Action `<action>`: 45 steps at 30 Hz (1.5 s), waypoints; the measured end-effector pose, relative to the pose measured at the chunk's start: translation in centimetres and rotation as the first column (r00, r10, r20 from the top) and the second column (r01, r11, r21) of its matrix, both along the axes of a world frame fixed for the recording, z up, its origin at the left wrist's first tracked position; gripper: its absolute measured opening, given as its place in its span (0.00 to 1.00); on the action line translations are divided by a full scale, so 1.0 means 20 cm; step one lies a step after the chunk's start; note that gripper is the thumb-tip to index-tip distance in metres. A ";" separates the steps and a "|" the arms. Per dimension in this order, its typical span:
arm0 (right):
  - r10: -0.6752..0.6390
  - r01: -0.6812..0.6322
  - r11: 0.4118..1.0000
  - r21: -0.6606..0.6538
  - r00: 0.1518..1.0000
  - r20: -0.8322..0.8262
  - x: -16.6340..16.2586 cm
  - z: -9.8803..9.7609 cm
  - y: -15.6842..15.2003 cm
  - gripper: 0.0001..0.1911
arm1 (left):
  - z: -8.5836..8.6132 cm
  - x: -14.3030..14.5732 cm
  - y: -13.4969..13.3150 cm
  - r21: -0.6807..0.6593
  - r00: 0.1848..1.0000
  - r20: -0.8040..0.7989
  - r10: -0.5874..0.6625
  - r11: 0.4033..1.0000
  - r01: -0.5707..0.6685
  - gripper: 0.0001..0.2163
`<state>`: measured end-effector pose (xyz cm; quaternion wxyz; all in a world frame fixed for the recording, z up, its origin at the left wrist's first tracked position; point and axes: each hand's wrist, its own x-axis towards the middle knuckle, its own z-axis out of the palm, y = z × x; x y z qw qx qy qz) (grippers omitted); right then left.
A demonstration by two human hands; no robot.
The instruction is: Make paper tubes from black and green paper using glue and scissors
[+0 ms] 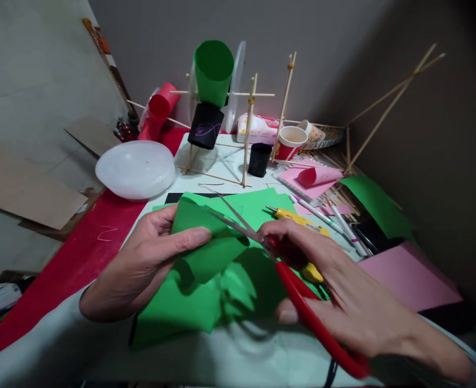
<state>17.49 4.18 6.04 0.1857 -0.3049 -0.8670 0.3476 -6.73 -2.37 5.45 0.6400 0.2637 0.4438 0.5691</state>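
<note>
My left hand pinches a curled piece of green paper between thumb and fingers. Red-handled scissors are in my right hand, fingers in the handles. Their blades stand apart, with the paper between or just beside them; exactly where they meet the paper I cannot tell. Below lie more green sheets and some loose green scraps. Close behind my right hand rests a yellow glue gun, partly covered by the fingers.
A stick frame at the back carries a green paper cup and a black one. Left is a white round plastic lid. Markers, pink paper and a paper cup are on the right.
</note>
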 end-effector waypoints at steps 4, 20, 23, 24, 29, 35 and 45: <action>0.017 -0.018 1.000 0.018 1.000 0.014 -0.01 0.01 -0.01 0.22 | -0.03 0.00 0.00 0.004 0.999 0.012 -0.052 0.999 0.052 0.12; 0.022 -0.023 1.000 0.004 0.999 0.039 -0.01 0.00 -0.03 0.15 | -0.06 0.02 0.00 -0.004 0.996 -0.015 -0.091 0.996 0.091 0.08; 0.008 -0.007 0.999 -0.035 0.999 0.032 -0.01 0.00 -0.03 0.15 | -0.06 0.02 0.00 -0.003 0.994 -0.003 -0.109 0.994 0.109 0.10; 0.004 -0.003 0.999 -0.043 0.999 0.032 -0.01 0.00 -0.04 0.14 | -0.05 0.02 0.00 0.003 0.993 -0.001 -0.115 0.993 0.115 0.11; 0.004 -0.002 0.999 -0.037 0.999 0.041 0.00 -0.02 -0.04 0.13 | -0.06 0.02 0.01 0.017 0.992 -0.003 -0.126 0.992 0.126 0.12; -0.006 0.007 1.000 -0.007 0.999 0.045 0.00 -0.01 -0.05 0.10 | -0.06 0.02 0.01 0.014 0.994 -0.022 -0.107 0.994 0.107 0.11; 0.010 -0.013 0.998 0.069 0.999 0.037 0.00 -0.01 -0.04 0.06 | -0.07 0.02 0.00 0.020 0.993 -0.027 -0.111 0.994 0.111 0.10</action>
